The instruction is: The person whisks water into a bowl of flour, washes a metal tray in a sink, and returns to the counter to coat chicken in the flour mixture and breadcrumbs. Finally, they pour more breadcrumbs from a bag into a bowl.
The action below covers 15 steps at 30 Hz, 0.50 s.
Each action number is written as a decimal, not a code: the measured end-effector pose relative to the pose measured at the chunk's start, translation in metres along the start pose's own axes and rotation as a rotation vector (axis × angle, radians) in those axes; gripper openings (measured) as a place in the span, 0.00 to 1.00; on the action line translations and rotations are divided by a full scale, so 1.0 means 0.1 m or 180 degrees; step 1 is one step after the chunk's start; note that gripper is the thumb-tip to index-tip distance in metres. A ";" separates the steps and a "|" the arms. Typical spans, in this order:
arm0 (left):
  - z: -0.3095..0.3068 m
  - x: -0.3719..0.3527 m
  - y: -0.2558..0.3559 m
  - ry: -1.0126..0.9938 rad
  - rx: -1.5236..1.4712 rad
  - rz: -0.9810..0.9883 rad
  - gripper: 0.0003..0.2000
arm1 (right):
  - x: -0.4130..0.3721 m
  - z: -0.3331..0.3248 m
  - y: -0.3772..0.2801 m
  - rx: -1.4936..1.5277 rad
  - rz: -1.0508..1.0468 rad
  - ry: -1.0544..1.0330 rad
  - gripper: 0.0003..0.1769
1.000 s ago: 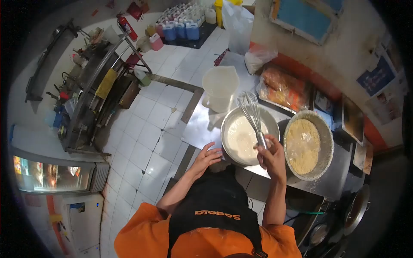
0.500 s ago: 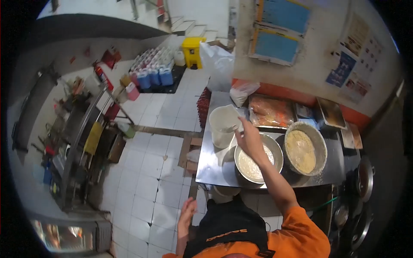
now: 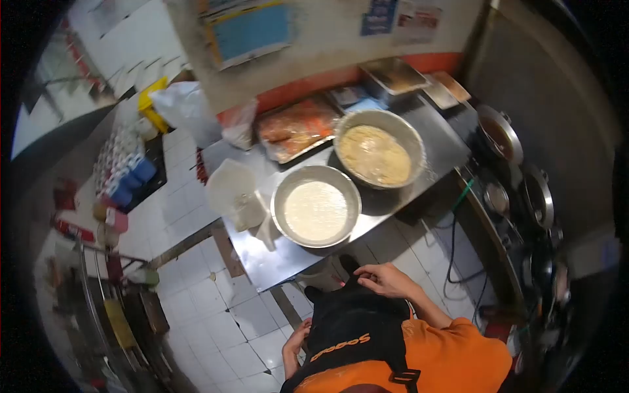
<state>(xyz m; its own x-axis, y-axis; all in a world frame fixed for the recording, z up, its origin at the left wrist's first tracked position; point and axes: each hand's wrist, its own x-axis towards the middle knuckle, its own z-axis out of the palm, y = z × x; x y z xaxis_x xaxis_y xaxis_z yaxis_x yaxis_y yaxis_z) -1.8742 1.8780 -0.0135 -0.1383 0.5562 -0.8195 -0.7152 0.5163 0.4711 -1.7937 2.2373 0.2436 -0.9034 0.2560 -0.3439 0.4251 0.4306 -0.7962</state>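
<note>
My right hand is in front of the black apron, below the table's front edge, its fingers bent together; what they hold, if anything, is too small to tell. Low at the apron's left side is my left hand, its fingers partly hidden. On the steel table a round metal bowl holds pale batter. Behind it to the right, a larger pot contains a yellowish mass. A white plastic jug stands left of the bowl.
A tray of plastic-wrapped orange food lies at the table's back, beside a white bag. Metal containers are at the back right. Pans stand on the right, with a green hose nearby. A metal rack is at left.
My right hand has come back from the jug and bowl to the apron. The view has turned right, so the table appears further left and tilted.
</note>
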 end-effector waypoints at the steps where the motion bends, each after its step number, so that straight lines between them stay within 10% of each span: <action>1: 0.03 -0.01 0.08 -0.0050 0.0096 -0.0064 0.36 | -0.06 -0.01 0.01 0.0058 0.0075 0.0082 0.18; 15: 0.77 0.46 0.48 0.1660 -0.0369 0.1032 0.25 | 0.09 -1.49 1.06 -0.0339 -0.0321 0.0453 0.15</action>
<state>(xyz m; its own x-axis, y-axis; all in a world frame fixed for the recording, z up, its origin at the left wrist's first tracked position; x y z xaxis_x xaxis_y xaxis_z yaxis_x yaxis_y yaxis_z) -1.8622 1.9790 -0.0035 -0.6561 0.2664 -0.7061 -0.6465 0.2843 0.7079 -1.7485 2.4144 0.2307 -0.9280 0.3235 -0.1851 0.3431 0.5476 -0.7632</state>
